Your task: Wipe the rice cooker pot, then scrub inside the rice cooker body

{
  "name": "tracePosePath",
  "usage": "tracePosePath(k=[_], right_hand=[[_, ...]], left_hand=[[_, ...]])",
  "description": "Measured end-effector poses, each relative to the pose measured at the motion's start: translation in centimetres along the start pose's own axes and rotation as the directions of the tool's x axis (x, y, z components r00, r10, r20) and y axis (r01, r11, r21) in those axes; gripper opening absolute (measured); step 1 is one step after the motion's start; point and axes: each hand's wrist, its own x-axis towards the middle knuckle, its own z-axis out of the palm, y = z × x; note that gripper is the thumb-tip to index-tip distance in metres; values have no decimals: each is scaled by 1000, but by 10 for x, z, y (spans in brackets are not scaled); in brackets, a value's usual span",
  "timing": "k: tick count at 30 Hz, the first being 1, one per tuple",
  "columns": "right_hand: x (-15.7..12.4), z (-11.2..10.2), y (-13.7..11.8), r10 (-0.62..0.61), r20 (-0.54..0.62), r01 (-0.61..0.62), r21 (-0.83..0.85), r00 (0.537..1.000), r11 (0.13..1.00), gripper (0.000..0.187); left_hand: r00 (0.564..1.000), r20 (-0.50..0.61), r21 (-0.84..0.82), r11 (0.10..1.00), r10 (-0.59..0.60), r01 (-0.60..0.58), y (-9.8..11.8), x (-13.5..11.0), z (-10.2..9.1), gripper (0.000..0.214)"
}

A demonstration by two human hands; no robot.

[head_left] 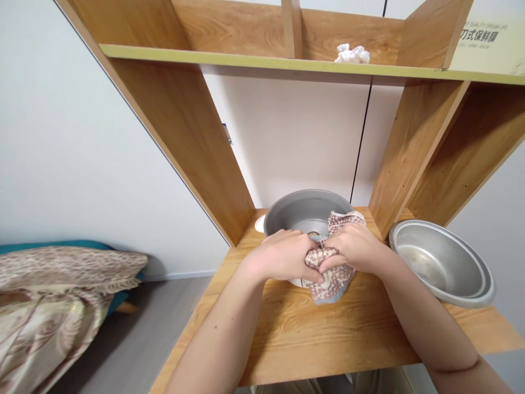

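Together, left hand (288, 255), right hand (357, 249), gripping cloth (334, 283), pot (303, 203) behind

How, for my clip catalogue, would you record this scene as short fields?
left hand: gripping the patterned cloth
right hand: gripping the same cloth
cloth: brown and cream, bunched at the near right side of the rice cooker
rice cooker: open, gray inside, on the wooden desk
metal inner pot: right of the cooker, open side up
shelf above: crumpled white tissue; cling-film box at right
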Motion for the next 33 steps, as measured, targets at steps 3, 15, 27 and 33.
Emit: tracePosePath(k=[3, 15, 27, 33], right_hand=[[0, 0, 1, -2, 4, 2, -7, 1000, 1000, 71], [4, 6, -14, 85, 26, -83, -70, 996, 994, 73], [5, 7, -17, 91, 9, -90, -79, 996, 993, 74], [4, 8, -17, 63, -25, -64, -31, 998, 997, 72]], left_hand=[[1000, -5, 15, 1000, 5, -5, 1, 1, 1, 43], [1000, -28, 13, 1000, 4, -4, 0, 2, 3, 44], [999, -28, 32, 999, -15, 16, 1, 3, 4, 44], [1000, -3, 42, 999, -3, 3, 0, 2, 3, 42]])
